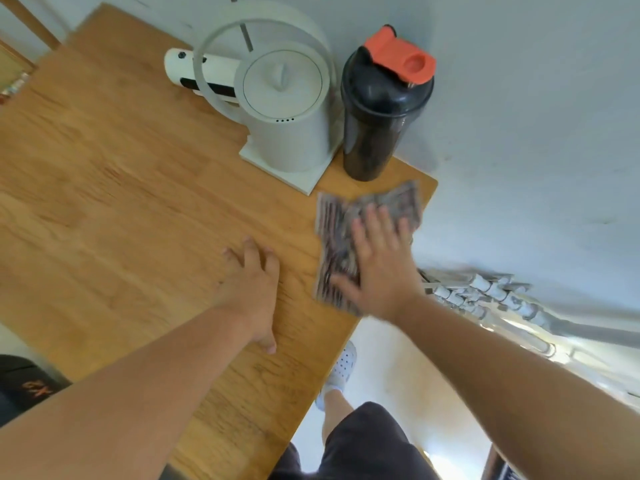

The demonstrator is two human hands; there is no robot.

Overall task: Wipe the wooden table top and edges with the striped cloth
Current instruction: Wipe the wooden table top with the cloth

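The wooden table top (121, 188) fills the left and middle of the view. The striped cloth (337, 233) lies flat on the table's right end, close to the corner. My right hand (381, 268) presses down on the cloth with straight, spread fingers. My left hand (254, 292) rests flat on the bare wood just left of the cloth, fingers spread and holding nothing. The cloth and right hand look motion-blurred.
A white kettle (287, 112) on a square base stands behind the cloth, with a black shaker bottle with an orange lid (381, 109) to its right. A white cylinder (197, 72) lies behind the kettle. The wall (519, 133) meets the table's far side.
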